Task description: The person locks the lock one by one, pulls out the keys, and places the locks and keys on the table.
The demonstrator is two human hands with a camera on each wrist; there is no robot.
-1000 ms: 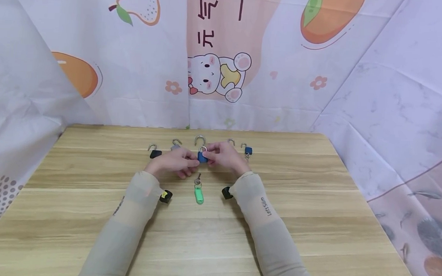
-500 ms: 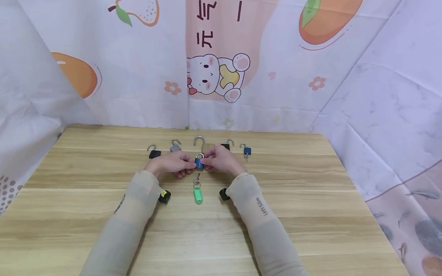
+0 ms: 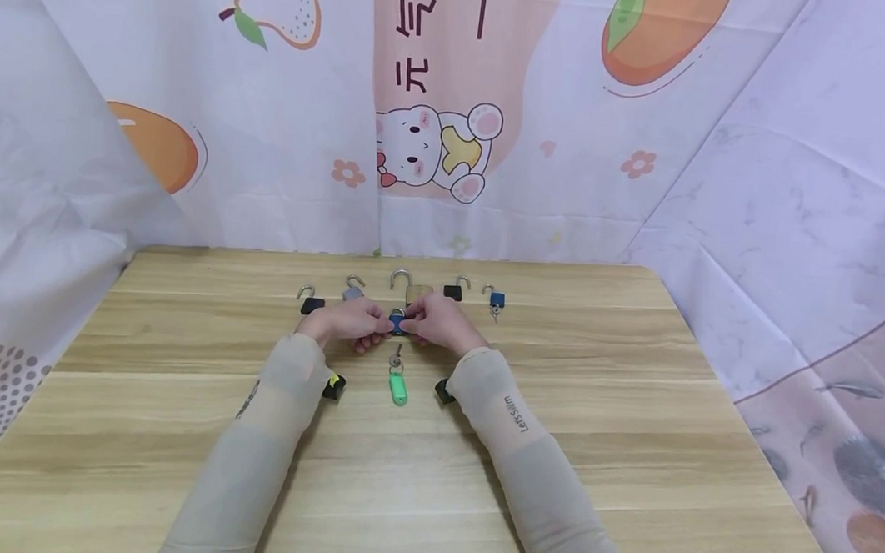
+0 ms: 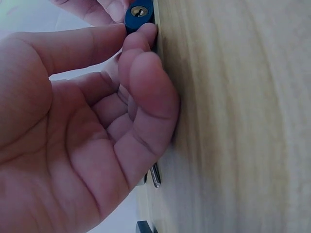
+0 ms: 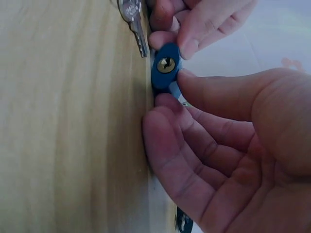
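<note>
I'm pinching the blue lock from both sides, with my left hand on one side and my right hand on the other. Both grips are closing in snugly, with only the lock between them. The lock is lying flat, low over the middle of the wooden table, and its keyhole is facing me with no key in it. Its metal loop is looking closed to me, but it is too small to be sure. Behind my hands, five other locks are lying in a row: a dark lock, a gray lock, a brassy lock, a black lock and a small blue lock with keys hanging by it. Their loops are all sticking out loose, so I'm guessing that part is done for them. The lock I'm holding is looking like the one left over. Its placing is seeming nearly done, since it is sitting in line with the silver key. That key is lying near it, on my side, joined to a green tag, and neither hand is touching it. So I'm thinking the key part is not yet started here.
</note>
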